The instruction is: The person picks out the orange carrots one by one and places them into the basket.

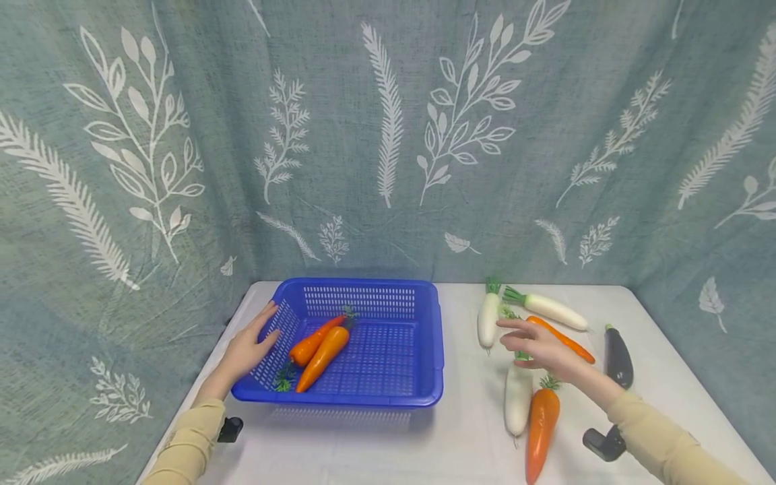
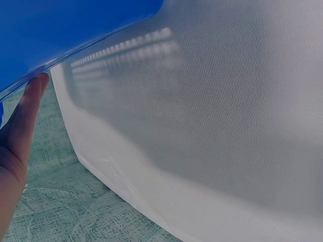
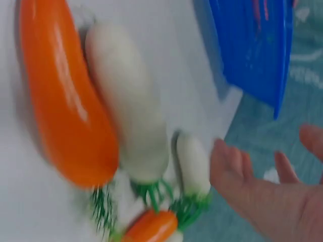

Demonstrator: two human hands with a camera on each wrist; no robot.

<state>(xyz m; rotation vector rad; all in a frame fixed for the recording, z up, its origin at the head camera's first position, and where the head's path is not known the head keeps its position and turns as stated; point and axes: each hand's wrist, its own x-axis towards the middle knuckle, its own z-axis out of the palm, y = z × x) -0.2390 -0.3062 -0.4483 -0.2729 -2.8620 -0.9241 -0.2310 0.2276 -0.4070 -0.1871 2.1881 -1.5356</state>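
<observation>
My left hand (image 1: 245, 347) rests at the left rim of a blue plastic basket (image 1: 339, 403), its fingers straight. In the left wrist view a fingertip meets the underside of the basket's rim (image 2: 75, 48). Inside the basket lie two carrots, a redder one (image 1: 310, 342) and an orange one (image 1: 324, 357). My right hand (image 1: 539, 347), fingers loosely spread and holding nothing, hovers over the vegetables on the right. Beneath and beside it are a white radish (image 1: 517, 404), a thick carrot (image 1: 541, 431) and a slimmer carrot (image 1: 572, 345), which the hand partly covers.
Two more white radishes, one upright in view (image 1: 488, 320) and one slanting (image 1: 556, 311), lie toward the back. A dark eggplant (image 1: 618, 357) is at the right. The white table (image 1: 467, 438) ends at a grey-green leaf-patterned curtain (image 1: 351, 148) behind and on both sides.
</observation>
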